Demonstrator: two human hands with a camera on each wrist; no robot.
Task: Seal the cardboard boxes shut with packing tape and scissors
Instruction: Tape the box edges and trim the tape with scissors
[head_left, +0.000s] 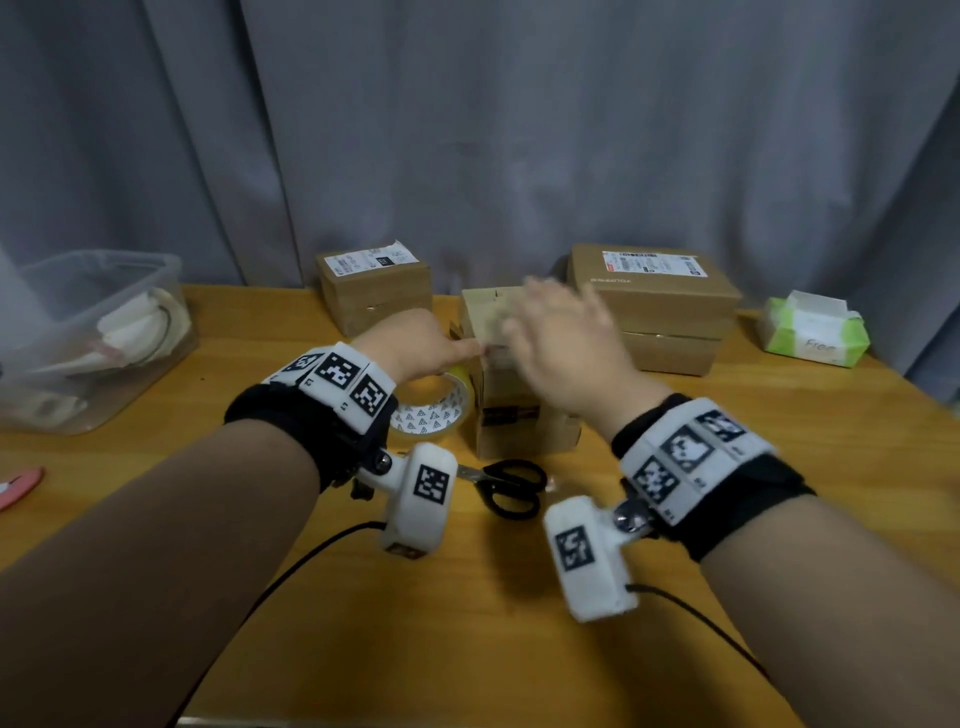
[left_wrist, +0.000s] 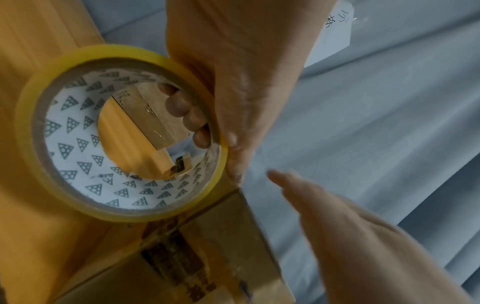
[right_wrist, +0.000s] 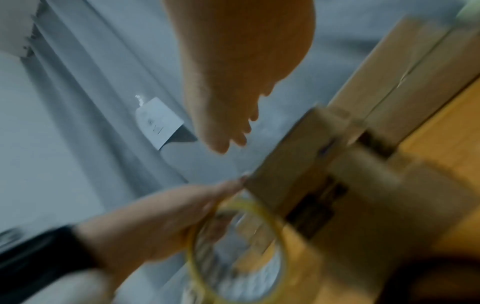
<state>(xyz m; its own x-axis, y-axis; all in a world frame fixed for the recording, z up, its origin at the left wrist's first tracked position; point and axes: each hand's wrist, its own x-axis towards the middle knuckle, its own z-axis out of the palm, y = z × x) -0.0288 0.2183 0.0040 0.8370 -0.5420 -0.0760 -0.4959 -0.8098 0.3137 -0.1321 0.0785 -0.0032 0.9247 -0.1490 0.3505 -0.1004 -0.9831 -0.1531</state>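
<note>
A tall cardboard box (head_left: 519, 415) stands at the table's middle. My left hand (head_left: 457, 353) grips the yellow-edged tape roll (head_left: 431, 410) beside the box's left face. Its fingers (left_wrist: 182, 107) pass through the core and its thumb lies outside, with the tip at the box's upper edge (right_wrist: 298, 154). My right hand (head_left: 550, 322) is blurred, fingers straight, over the box top; whether it touches is unclear. In the left wrist view the roll (left_wrist: 122, 133), the box (left_wrist: 221, 246) and the right hand (left_wrist: 311, 201) show. Black scissors (head_left: 511, 486) lie in front of the box.
A labelled box (head_left: 374, 291) sits at the back left, and two stacked boxes (head_left: 654, 301) at the back right. A green tissue pack (head_left: 813, 330) lies far right. A clear plastic tub (head_left: 88, 338) stands at the left. Grey curtain hangs behind.
</note>
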